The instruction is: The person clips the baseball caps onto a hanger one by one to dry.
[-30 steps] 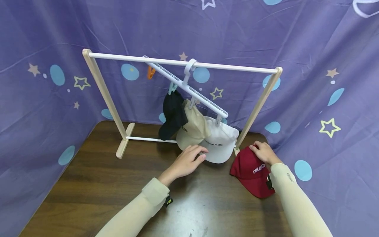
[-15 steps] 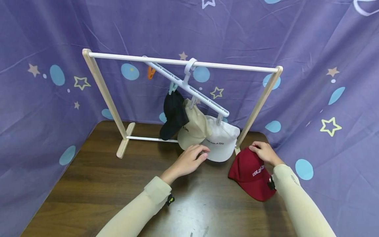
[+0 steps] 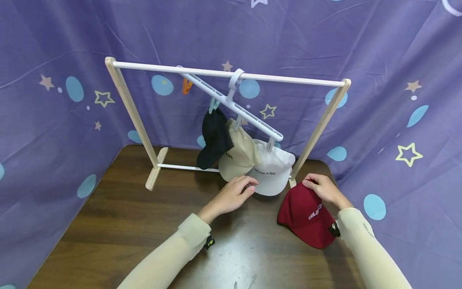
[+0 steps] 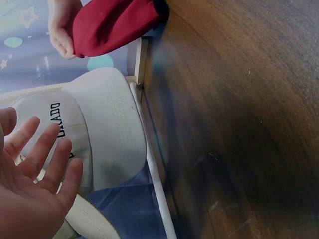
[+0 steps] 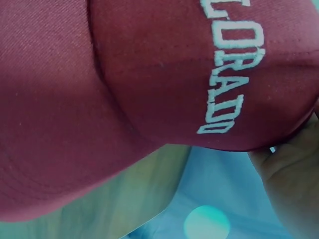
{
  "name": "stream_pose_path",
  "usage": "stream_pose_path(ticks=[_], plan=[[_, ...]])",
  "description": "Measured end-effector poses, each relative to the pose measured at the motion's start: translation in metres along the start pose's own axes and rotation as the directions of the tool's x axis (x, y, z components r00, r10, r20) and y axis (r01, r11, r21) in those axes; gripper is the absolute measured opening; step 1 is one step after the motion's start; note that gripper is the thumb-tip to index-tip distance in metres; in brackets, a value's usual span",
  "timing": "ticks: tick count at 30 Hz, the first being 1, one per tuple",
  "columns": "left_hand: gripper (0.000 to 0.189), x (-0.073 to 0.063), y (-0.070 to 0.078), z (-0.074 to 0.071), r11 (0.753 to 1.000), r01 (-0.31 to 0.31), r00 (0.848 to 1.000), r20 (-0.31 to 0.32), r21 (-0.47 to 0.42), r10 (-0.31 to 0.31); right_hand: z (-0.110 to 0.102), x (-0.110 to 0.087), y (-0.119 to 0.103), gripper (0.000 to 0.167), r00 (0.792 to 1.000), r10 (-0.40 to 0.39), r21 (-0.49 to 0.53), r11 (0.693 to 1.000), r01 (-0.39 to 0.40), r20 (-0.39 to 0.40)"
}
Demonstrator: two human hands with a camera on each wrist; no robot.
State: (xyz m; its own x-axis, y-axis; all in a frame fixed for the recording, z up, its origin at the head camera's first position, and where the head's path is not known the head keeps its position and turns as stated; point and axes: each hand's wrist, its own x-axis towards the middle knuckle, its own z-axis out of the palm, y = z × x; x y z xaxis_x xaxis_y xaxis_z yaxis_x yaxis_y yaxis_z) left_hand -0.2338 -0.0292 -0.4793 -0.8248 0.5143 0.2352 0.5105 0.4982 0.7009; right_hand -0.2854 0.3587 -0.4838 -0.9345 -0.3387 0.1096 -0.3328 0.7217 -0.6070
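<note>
My right hand (image 3: 323, 188) pinches a red baseball cap (image 3: 301, 214) by its crown, and the brim points down toward the front right. In the right wrist view the cap's white lettering (image 5: 227, 79) fills much of the picture. With fingers relaxed and apart, my left hand (image 3: 231, 197) hovers just in front of the hanging caps and holds nothing. A white cap (image 3: 270, 172), a beige cap (image 3: 240, 154) and a black cap (image 3: 215, 138) hang by clips from a pale clip hanger (image 3: 249, 116). The white cap's brim (image 4: 114, 129) lies beyond the left fingers in the left wrist view.
The hanger hooks over the white top bar (image 3: 296, 80) of a wooden rack (image 3: 133, 108). An orange clip (image 3: 186, 86) sits near the hanger's far end. Beneath is a brown wooden table (image 3: 119, 224), and a purple patterned curtain (image 3: 288, 36) hangs behind.
The red cap has shifted slightly down and left relative to the rack, still in my right hand's grip. My left hand stays almost in place. The head view has tilted a little.
</note>
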Motion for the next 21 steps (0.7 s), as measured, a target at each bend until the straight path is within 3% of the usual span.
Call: stream_pose_path(ticks=[12, 21], plan=[[0.032, 0.001, 0.000, 0.002, 1.000, 0.000, 1.000, 0.005, -0.019, 0.000, 0.002, -0.008, -0.045, 0.017, 0.992, -0.126, 0.048, 0.991, 0.126, -0.014], [0.036, 0.001, 0.001, 0.005, 0.999, -0.003, 1.000, 0.004, -0.047, 0.003, 0.011, -0.009, -0.073, 0.017, 0.987, -0.160, 0.091, 0.983, 0.161, -0.014]])
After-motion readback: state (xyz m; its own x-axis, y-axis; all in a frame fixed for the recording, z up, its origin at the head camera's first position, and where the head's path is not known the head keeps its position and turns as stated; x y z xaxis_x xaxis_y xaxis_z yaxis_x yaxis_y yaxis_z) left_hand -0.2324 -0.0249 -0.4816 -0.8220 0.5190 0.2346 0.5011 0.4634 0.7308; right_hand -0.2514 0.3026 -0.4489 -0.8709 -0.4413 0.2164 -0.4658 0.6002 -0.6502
